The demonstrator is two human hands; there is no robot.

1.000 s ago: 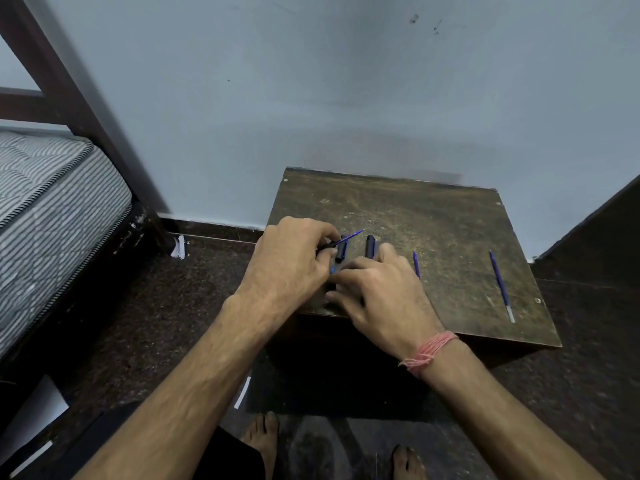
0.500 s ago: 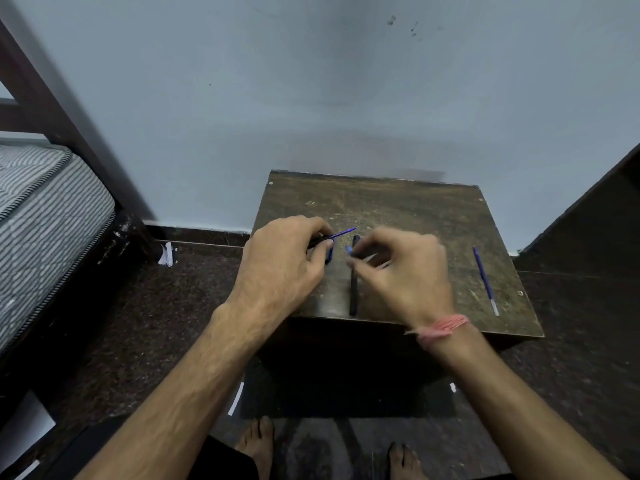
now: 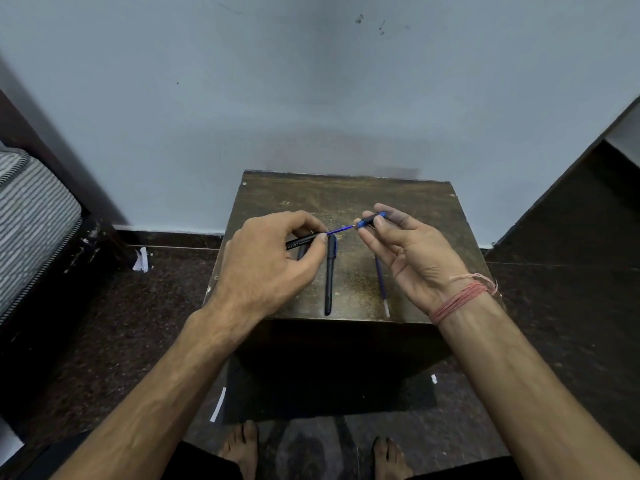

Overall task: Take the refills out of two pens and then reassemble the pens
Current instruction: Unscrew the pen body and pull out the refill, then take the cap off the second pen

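Observation:
My left hand (image 3: 273, 261) grips a black pen barrel (image 3: 300, 242) above the small dark wooden table (image 3: 349, 199). A thin blue refill (image 3: 340, 230) sticks out of the barrel toward the right. My right hand (image 3: 405, 251) pinches a blue-and-black tip piece (image 3: 370, 221) at the refill's far end. A second black pen (image 3: 329, 273) with its cap on lies on the table below the hands, pointing toward me. A loose blue refill (image 3: 381, 285) lies to its right, partly hidden by my right hand.
The table stands against a pale blue wall. A striped mattress (image 3: 31, 216) on a dark bed frame is at the left. A dark cabinet (image 3: 588, 202) rises at the right. My bare feet (image 3: 242, 448) rest on the dark speckled floor, where paper scraps (image 3: 141, 259) lie.
Both hands have lifted off the table. My right hand picked up the tip piece and now holds it at the end of the refill that juts from the barrel. The camera shifted right.

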